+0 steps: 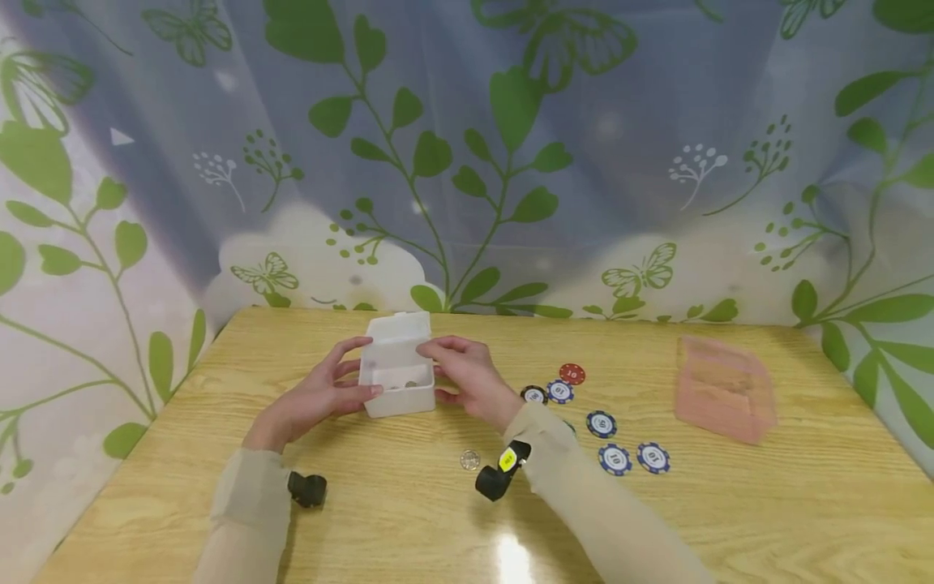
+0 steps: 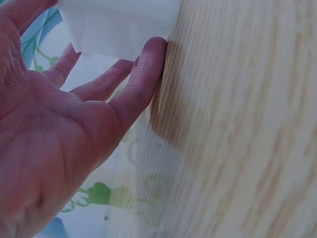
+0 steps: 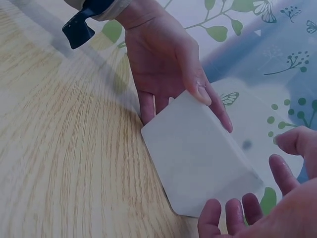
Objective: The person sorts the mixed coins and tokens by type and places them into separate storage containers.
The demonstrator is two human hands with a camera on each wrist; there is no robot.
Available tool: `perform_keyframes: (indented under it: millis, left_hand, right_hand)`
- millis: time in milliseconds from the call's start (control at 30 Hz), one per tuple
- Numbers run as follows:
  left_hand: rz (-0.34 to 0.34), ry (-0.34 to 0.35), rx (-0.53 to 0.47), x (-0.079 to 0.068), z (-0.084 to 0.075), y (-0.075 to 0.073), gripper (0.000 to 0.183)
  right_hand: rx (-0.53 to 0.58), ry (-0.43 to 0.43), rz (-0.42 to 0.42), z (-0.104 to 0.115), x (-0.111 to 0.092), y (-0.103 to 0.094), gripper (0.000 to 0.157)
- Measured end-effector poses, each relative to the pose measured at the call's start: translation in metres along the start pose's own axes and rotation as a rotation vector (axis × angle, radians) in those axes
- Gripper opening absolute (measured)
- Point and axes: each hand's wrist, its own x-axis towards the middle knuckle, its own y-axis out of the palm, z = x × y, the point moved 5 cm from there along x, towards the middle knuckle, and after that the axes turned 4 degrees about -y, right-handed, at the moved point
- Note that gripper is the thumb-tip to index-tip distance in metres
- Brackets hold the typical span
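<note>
Nearest to me: beige sleeves [image 1: 598,503] over my forearms, then a black wrist camera at each wrist, left camera [image 1: 308,490] and right camera [image 1: 494,480], both above the wood-grain table [image 1: 394,535]. One loose coin [image 1: 470,460] lies just beside the right camera. Two blue-edged chips [image 1: 634,458] lie side by side to the right of my right forearm; a green-edged chip [image 1: 570,427] mostly hides behind that sleeve, and a single blue-edged chip [image 1: 601,424] sits nearby. Further in, a black-edged chip [image 1: 534,395] almost meets another blue-edged one. Left hand [image 1: 312,397] has the white box [image 1: 401,403] by its left end, thumb at the front rim, fingers spread along the side. Box is left of centre, lid up, a few small coins [image 1: 411,384] inside; can't tell if its base touches the table. Right hand [image 1: 474,377] is at the right end, fingers bent, thumb and index close together by the raised lid; can't tell if they pinch anything. Pink translucent pouch [image 1: 722,397] lies well apart at far right. Red chip [image 1: 572,374] is furthest of the chips. Leaf-print curtain [image 1: 467,227] behind everything.
</note>
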Motion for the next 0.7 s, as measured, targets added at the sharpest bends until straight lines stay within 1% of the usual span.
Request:
perform_keyframes:
  millis: [200,433,700]
  left_hand:
    - [0.008,0.006,0.024,-0.0003,-0.0005,0.0002,0.086]
    - [0.016,0.035,0.075,-0.0045,-0.0059,-0.0004,0.089]
    - [0.024,0.034,0.121,-0.0031,-0.0077,0.0004,0.091]
  right_hand:
    - [-0.007,-0.005,0.034,0.0014,-0.0009,-0.0055,0.027]
    - [-0.011,-0.014,0.061,0.0026,0.0003,-0.0056,0.031]
    - [-0.03,-0.023,0.087,0.0036,-0.0014,-0.0085,0.037]
